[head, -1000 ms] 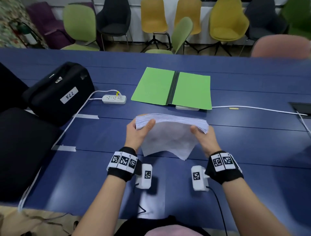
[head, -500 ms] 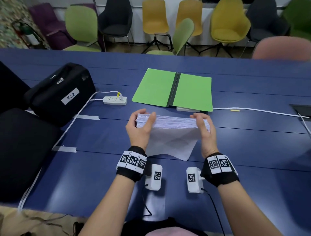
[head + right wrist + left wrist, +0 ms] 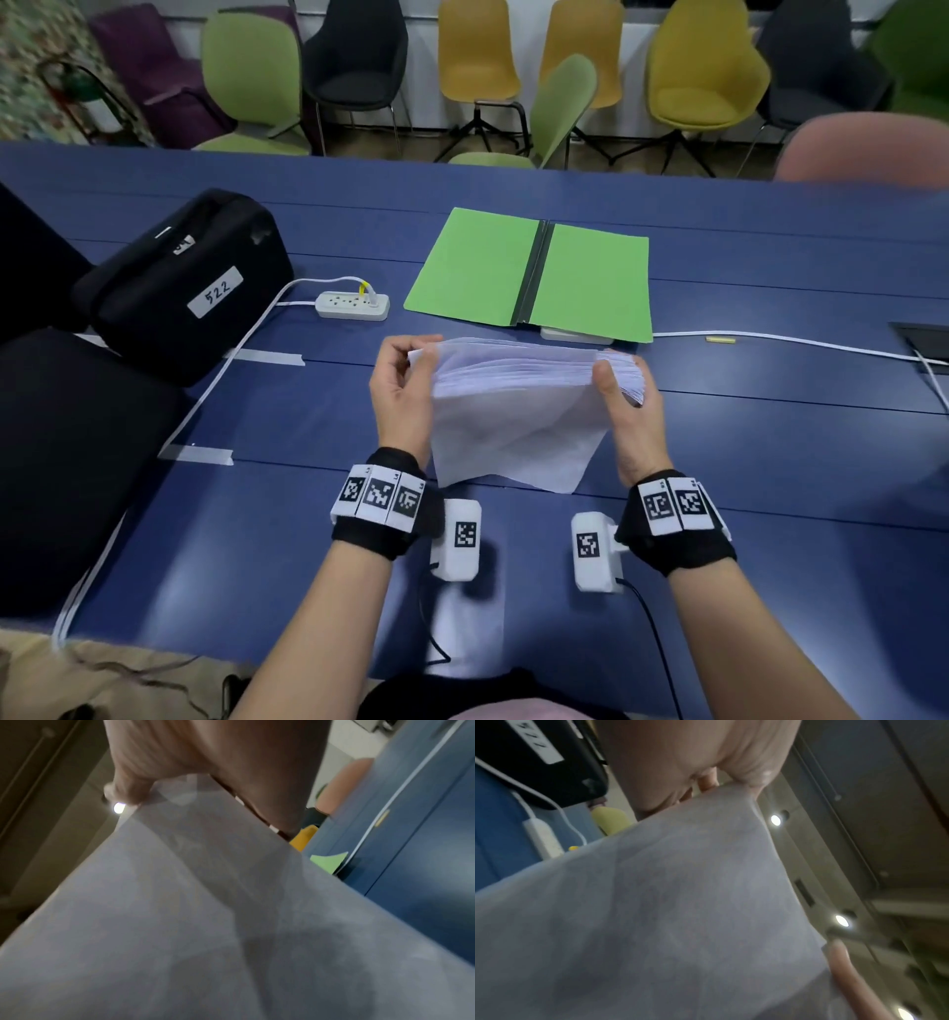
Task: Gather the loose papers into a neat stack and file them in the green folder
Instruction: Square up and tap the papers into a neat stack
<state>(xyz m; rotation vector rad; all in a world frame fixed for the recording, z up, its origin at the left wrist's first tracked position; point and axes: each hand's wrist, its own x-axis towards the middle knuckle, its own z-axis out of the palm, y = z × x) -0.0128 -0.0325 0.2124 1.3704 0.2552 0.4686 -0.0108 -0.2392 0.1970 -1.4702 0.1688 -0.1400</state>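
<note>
A thick stack of white papers [image 3: 518, 411] stands on its lower edge on the blue table [image 3: 770, 462], tilted toward me, its top edge fanned. My left hand [image 3: 405, 385] pinches the stack's upper left corner with curled fingers. My right hand [image 3: 624, 406] grips the right side, thumb in front. The sheets fill the left wrist view [image 3: 680, 912] and the right wrist view [image 3: 231, 923]. The green folder [image 3: 531, 275] lies open flat just beyond the stack; a corner of the folder [image 3: 329, 862] shows in the right wrist view.
A black case [image 3: 185, 282] labelled 522 sits at the left, another black bag [image 3: 61, 462] nearer me. A white power strip [image 3: 352, 306] and its cable [image 3: 770, 339] lie beside the folder. Chairs [image 3: 477, 56] line the far side.
The stack has tipped back toward me and its top edge has fanned out. My left hand has shifted from the side to pinching the top left corner; my right thumb now lies in front.
</note>
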